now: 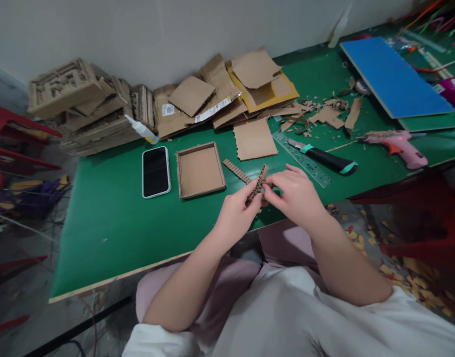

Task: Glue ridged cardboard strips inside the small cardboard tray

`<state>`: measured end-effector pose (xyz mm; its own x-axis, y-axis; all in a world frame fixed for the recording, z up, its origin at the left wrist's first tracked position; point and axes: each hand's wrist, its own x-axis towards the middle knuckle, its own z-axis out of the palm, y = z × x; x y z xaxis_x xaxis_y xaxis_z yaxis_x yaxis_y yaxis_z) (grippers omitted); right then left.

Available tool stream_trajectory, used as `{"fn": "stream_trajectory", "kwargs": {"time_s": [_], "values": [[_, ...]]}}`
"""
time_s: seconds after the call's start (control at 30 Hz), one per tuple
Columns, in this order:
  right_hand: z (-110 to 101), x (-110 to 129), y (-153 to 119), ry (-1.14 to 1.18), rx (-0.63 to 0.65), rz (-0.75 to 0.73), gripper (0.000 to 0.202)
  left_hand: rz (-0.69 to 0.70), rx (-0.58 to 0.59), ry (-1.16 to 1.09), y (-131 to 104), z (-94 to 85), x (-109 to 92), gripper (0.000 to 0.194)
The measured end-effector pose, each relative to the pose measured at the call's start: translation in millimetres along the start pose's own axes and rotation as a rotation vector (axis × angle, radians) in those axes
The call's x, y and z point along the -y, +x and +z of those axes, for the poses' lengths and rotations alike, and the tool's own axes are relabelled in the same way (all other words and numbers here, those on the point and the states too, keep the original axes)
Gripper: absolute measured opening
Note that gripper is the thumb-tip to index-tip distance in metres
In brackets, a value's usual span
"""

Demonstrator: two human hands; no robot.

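Note:
Near the table's front edge, my left hand (239, 213) is closed on a narrow corrugated cardboard strip (257, 185), held at a slant. My right hand (294, 193) pinches at the strip's right side, its fingertips partly hidden. Behind my left hand another ridged cardboard strip (236, 171) lies on the table. A shallow square cardboard tray (201, 171) with low walls sits to the left of my hands. Beyond them lies a flat cardboard square (255, 139) with a ragged left edge.
A phone (155, 172) lies left of the tray. On the green table (112, 223) are a cutter (326, 157), a clear ruler (305, 161), a pink glue gun (402, 145), cardboard scraps (329, 114), stacked cardboard frames (97, 109), a glue bottle (141, 129) and a blue board (393, 74).

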<state>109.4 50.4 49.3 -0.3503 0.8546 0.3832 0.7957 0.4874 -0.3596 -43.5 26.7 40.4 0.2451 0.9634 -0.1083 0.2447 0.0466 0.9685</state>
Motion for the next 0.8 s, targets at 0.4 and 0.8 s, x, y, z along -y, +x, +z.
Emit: {"fn": "stream_trajectory", "kwargs": {"time_s": [0.4,0.8], "values": [[-4.1,6.3,-2.9,0.188,-0.162,-0.032,0.012,-0.058,-0.015,-0.195,-0.7,1.1,-0.9,0.041],[-12.9,4.3,-1.1,0.472,0.004,0.140,0.012,-0.072,-0.014,-0.185,1.6,1.0,-2.3,0.034]]}}
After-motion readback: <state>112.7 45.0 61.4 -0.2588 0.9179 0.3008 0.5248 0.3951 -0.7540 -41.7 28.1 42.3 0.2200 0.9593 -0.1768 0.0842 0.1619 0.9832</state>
